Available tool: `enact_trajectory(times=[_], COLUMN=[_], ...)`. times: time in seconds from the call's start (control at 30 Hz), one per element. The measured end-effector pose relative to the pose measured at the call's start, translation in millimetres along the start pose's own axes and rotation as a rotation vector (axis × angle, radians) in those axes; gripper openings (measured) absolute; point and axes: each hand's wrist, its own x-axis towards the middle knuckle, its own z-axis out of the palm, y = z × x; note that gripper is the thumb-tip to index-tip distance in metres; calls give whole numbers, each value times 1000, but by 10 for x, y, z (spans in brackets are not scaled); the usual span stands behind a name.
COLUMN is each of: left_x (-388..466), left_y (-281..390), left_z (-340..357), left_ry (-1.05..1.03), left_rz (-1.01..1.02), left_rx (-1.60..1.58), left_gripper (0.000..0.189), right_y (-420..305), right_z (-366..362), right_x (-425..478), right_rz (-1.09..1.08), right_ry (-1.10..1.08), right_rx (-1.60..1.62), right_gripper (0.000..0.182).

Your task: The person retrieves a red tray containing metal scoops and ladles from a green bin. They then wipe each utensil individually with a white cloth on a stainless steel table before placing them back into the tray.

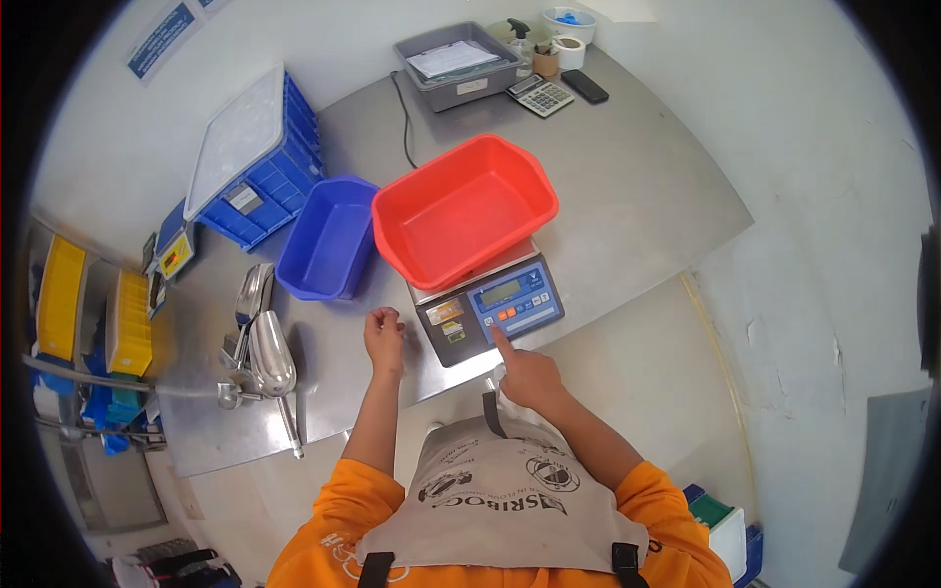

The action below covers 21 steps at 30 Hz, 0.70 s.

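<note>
A bench scale (518, 294) with a blue control panel and small display sits at the steel table's front edge. On its platform rests a red plastic tub (467, 209), with nothing visible inside. My right hand (531, 375) reaches in from the front, index finger extended to the lower left buttons of the panel; whether the key is pressed cannot be told. Left of the scale, my left hand (384, 342) hovers over or rests on the table, fingers loosely curled, no object visible in it. A blue-violet tub (329, 239) stands behind that hand, beside the red tub.
Steel scoops (272, 356) lie at left on the steel table (639, 169). A lidded blue crate (257, 184) stands behind them. Along the back are a grey bin (459, 84) with papers, a calculator (544, 97), a phone (584, 86) and a spray bottle (520, 48).
</note>
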Motion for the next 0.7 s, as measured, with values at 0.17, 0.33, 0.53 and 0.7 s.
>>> enact_trajectory(times=[0.17, 0.33, 0.53, 0.7], left_x=[-97, -105, -231, -255], left_y=[-46, -106, -106, -195], left_z=[-228, -303, -118, -71], left_ry=[-29, -101, -204, -230], left_rz=[31, -1, -35, -71], left_rx=[116, 186, 247, 258], left_gripper=[15, 14, 13, 15], right_y=[87, 102, 184, 171], right_z=[223, 206, 140, 91], right_x=[160, 142, 14, 22], right_rz=[-92, -97, 0, -3], right_ry=[108, 90, 104, 148], right_rx=[-118, -74, 78, 10], right_gripper=[93, 96, 99, 98])
